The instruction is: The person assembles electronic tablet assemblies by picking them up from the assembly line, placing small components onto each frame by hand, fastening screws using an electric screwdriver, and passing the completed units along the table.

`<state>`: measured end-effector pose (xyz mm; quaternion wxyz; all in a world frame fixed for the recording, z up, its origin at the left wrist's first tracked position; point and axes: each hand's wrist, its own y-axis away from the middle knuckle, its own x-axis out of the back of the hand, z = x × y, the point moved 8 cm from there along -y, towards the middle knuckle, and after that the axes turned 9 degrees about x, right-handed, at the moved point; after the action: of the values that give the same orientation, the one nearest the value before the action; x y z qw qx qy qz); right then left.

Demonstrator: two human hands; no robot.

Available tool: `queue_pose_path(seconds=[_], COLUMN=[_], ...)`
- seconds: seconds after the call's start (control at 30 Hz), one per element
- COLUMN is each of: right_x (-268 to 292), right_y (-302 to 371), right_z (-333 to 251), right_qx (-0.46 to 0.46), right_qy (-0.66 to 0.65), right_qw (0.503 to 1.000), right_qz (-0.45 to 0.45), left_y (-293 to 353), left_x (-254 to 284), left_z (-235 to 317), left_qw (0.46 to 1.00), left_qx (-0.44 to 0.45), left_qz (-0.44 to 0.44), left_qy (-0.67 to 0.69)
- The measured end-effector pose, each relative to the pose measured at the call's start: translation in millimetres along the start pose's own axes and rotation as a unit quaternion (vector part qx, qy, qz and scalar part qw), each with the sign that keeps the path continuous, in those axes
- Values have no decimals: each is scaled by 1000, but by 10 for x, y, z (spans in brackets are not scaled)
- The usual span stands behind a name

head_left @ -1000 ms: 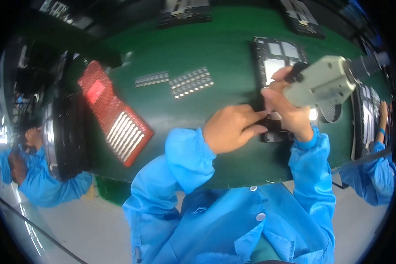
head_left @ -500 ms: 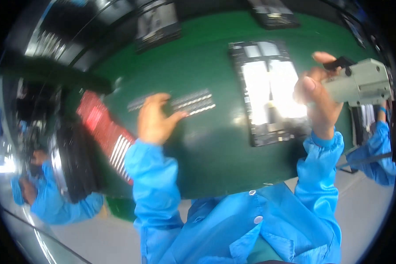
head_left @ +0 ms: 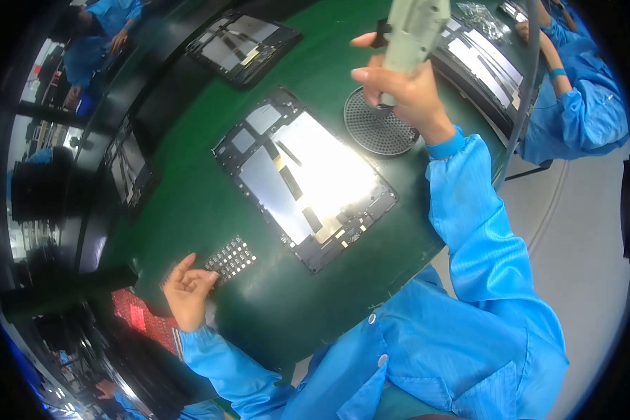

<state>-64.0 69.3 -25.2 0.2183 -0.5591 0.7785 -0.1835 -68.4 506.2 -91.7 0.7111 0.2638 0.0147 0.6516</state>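
My left hand [head_left: 187, 294] is at the left of the green table, thumb and fingers closed on a flat strip of small dark and silver parts [head_left: 235, 260]. Part of that strip is hidden behind the fingers. My right hand [head_left: 411, 91], raised at the upper right, is wrapped round a pale grey-green electric screwdriver [head_left: 418, 28] with a black trigger. The tool's upper end is cut off by the picture's edge. Between my hands lies an opened tablet-like device [head_left: 297, 185], its silver inside facing up. A round perforated dark tray [head_left: 371, 129] lies below my right hand.
More opened devices lie at the far left [head_left: 241, 45], left edge [head_left: 127, 164] and far right [head_left: 483, 66]. Red bubble wrap [head_left: 138, 315] is beside my left hand. A clear bag of small parts [head_left: 484, 21] lies at the back. A co-worker's blue sleeve [head_left: 581, 105] shows at right.
The view has turned, so the table and the device appear slanted and further left. My right hand, still with the screwdriver, is now above the round tray. My left hand stays at the strip.
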Motion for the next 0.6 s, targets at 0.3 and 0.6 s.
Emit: queue_pose_path(seconds=[0.3,0.6], right_x=[-84,-116], right_y=[38,50], right_z=[195,111], right_qx=[-22,-13], right_qy=[-33,34], right_qw=[999,999], right_qz=[-10,-16], left_y=[61,38], left_x=[-97,74], left_z=[66,-75], left_qw=[978,1000], left_qx=[-55,14], left_qz=[8,3], left_qy=[-203,16])
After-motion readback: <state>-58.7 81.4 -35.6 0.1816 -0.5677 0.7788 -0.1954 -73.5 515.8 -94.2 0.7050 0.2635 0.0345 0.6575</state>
